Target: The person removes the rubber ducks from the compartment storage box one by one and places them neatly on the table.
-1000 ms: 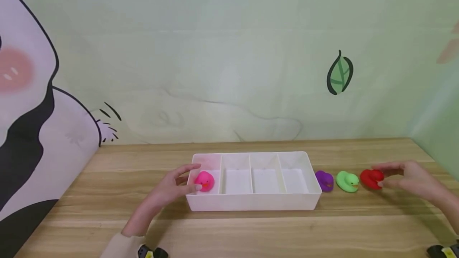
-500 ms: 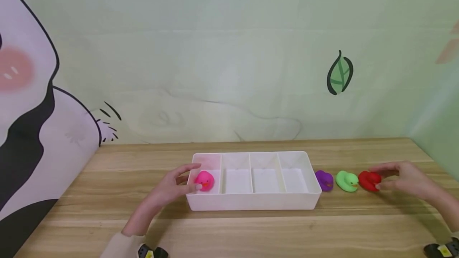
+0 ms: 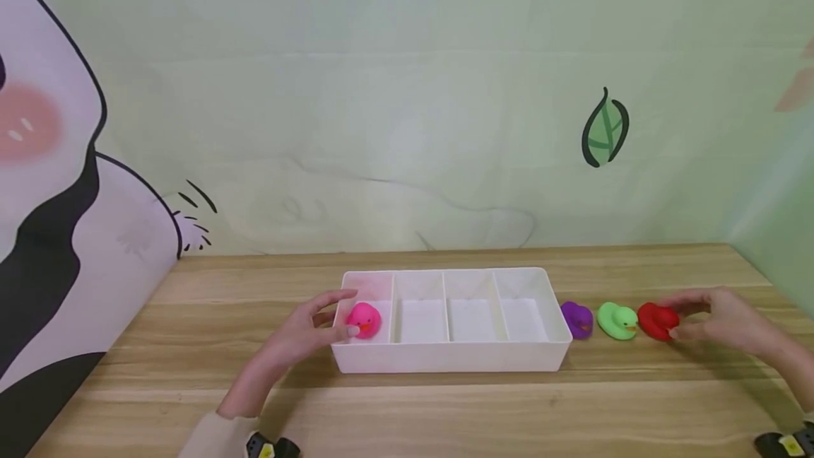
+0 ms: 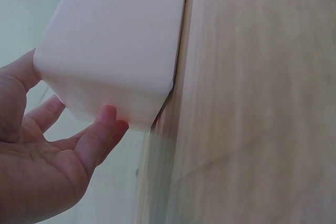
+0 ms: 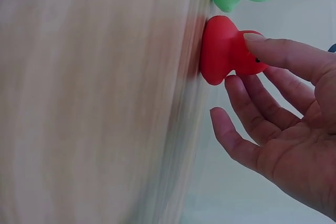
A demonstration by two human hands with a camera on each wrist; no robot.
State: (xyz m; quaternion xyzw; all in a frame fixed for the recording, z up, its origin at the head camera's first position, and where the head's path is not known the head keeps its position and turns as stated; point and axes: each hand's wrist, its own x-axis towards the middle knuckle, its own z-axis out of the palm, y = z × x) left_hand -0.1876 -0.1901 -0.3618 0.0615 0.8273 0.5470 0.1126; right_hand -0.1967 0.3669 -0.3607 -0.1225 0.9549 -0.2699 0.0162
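A white box (image 3: 451, 357) with a row of compartments stands on the wooden table. My left hand (image 3: 309, 327) grips its left end, thumb over the rim and fingers against the end wall (image 4: 79, 95), as the left wrist view shows. A pink rubber duck (image 3: 364, 321) sits in the leftmost compartment, close by that thumb. Right of the box, my right hand (image 3: 721, 320) holds a red rubber duck (image 3: 657, 321) resting on the table, its thumb on the head in the right wrist view. A green rubber duck (image 3: 615, 321) and a purple one (image 3: 576, 321) stand between red duck and box.
The wooden table (image 3: 458, 415) runs back to a pale green wall (image 3: 407, 126) with printed leaves and a cartoon animal. The purple duck sits right at the box's right end, with the green one beside it.
The red duck has shifted slightly left toward the green duck, and my right hand has moved with it. My left hand and the box have stayed in place.
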